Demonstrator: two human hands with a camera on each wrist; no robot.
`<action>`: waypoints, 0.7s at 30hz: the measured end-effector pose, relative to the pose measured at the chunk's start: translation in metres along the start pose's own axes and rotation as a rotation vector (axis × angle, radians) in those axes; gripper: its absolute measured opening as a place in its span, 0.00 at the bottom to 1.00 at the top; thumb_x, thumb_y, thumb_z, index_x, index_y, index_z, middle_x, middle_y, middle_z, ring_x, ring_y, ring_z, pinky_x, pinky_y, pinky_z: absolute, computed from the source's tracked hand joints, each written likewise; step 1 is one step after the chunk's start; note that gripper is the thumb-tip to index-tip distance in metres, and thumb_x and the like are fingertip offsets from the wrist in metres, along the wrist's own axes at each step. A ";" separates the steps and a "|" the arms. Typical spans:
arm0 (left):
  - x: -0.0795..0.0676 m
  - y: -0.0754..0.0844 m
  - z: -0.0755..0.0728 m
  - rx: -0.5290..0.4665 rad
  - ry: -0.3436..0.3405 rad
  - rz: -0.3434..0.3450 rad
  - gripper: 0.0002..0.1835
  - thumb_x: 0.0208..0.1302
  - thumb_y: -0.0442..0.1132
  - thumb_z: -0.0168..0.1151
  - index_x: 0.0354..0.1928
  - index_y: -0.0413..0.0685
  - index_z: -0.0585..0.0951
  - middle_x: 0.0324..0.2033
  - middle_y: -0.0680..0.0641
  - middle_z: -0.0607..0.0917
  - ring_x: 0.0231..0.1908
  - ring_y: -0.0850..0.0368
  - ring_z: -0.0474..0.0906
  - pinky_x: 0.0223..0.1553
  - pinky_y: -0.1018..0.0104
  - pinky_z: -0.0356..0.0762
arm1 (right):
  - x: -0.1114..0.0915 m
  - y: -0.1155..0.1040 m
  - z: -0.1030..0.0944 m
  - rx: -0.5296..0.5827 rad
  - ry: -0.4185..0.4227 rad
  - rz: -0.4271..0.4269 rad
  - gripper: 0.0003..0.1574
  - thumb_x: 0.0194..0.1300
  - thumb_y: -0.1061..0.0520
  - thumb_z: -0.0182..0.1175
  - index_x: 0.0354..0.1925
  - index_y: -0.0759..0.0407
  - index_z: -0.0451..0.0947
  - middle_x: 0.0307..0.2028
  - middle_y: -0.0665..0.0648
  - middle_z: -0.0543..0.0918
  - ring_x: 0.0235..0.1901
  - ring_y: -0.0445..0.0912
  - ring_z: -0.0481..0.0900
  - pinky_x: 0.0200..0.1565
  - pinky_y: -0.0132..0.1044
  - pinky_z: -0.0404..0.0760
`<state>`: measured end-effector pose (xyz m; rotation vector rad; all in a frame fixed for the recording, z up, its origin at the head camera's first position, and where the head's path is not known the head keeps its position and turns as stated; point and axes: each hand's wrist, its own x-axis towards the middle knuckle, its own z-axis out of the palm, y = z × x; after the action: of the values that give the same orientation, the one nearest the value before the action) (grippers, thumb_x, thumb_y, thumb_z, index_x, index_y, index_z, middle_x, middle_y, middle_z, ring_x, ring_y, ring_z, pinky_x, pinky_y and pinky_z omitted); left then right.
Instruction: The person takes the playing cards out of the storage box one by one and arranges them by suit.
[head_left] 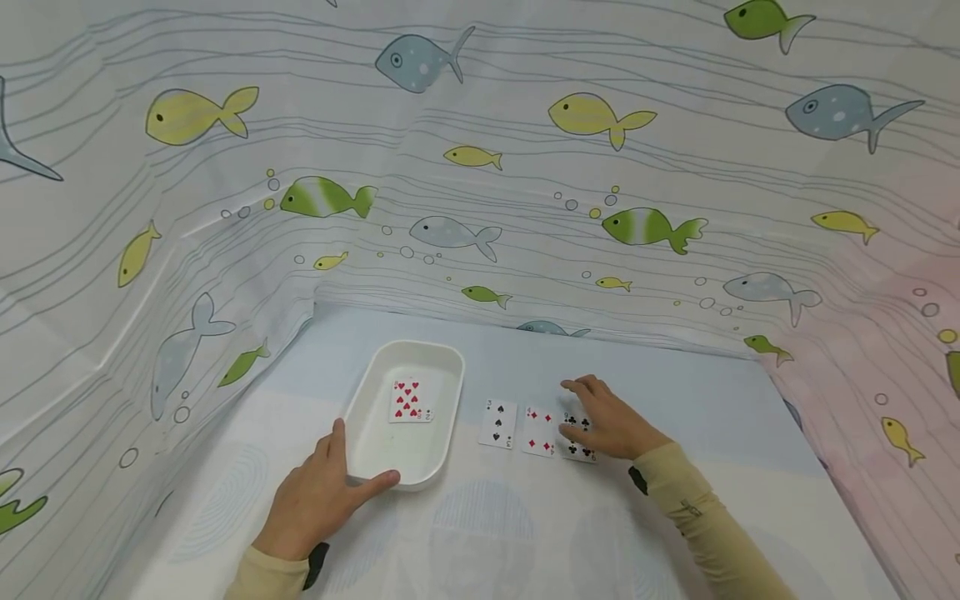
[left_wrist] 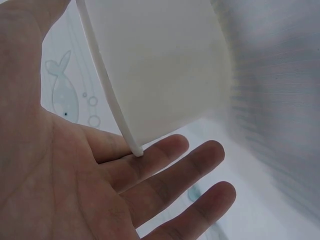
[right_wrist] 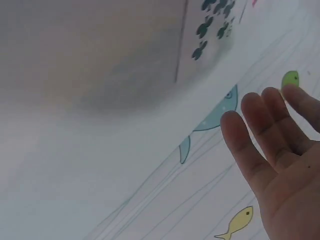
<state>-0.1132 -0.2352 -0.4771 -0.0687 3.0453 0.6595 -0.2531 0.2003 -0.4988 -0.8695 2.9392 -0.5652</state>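
Observation:
My left hand (head_left: 311, 496) holds a white tray (head_left: 390, 454) at its near left corner, thumb along the front rim and fingers against the left side. The left wrist view shows the tray's outer wall against the fingers. Inside the tray lies a hearts playing card (head_left: 407, 402), with the corner of another card peeking from under it. Right of the tray are a three of spades (head_left: 498, 423), a four of diamonds (head_left: 539, 431) and a clubs card (head_left: 573, 419), all face up. My right hand (head_left: 615, 425) hovers over the clubs card with fingers spread, hiding part of it.
A pale patterned cloth (head_left: 480, 517) covers the table. Behind and along both sides rises a hanging sheet (head_left: 517, 200) printed with fish, meeting the table at its back edge.

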 end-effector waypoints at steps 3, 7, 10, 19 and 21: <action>0.000 0.000 -0.001 -0.003 0.000 0.003 0.73 0.52 0.84 0.54 0.75 0.24 0.50 0.64 0.25 0.69 0.51 0.28 0.78 0.52 0.36 0.73 | 0.009 -0.010 -0.002 0.025 0.028 -0.005 0.45 0.69 0.39 0.64 0.74 0.58 0.63 0.66 0.58 0.68 0.64 0.52 0.70 0.60 0.53 0.76; -0.001 0.000 -0.002 -0.004 -0.006 0.001 0.73 0.51 0.84 0.54 0.75 0.24 0.50 0.65 0.25 0.69 0.51 0.28 0.78 0.52 0.36 0.73 | 0.022 -0.025 -0.004 0.038 0.053 -0.022 0.45 0.70 0.39 0.62 0.75 0.57 0.61 0.67 0.58 0.67 0.64 0.52 0.70 0.58 0.52 0.77; -0.001 0.000 -0.002 -0.002 -0.009 -0.001 0.73 0.51 0.84 0.54 0.75 0.24 0.49 0.65 0.25 0.69 0.51 0.28 0.78 0.52 0.37 0.73 | 0.033 -0.038 -0.007 0.055 0.060 -0.029 0.45 0.71 0.39 0.61 0.76 0.56 0.60 0.68 0.57 0.66 0.65 0.51 0.69 0.59 0.52 0.77; -0.001 0.000 0.000 -0.007 0.007 0.009 0.72 0.52 0.83 0.55 0.75 0.24 0.50 0.64 0.26 0.70 0.50 0.28 0.78 0.52 0.36 0.72 | 0.064 -0.071 -0.012 0.116 0.078 -0.071 0.45 0.70 0.40 0.62 0.76 0.55 0.60 0.69 0.55 0.65 0.64 0.49 0.69 0.61 0.49 0.75; -0.001 0.000 0.000 -0.006 0.017 0.018 0.71 0.53 0.82 0.56 0.75 0.24 0.50 0.63 0.25 0.70 0.49 0.28 0.79 0.51 0.36 0.73 | 0.070 -0.078 -0.010 0.123 0.079 -0.074 0.45 0.70 0.39 0.62 0.76 0.54 0.60 0.69 0.54 0.65 0.64 0.48 0.70 0.60 0.48 0.75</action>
<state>-0.1122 -0.2356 -0.4771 -0.0473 3.0634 0.6725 -0.2728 0.1061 -0.4567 -0.9674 2.9134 -0.7936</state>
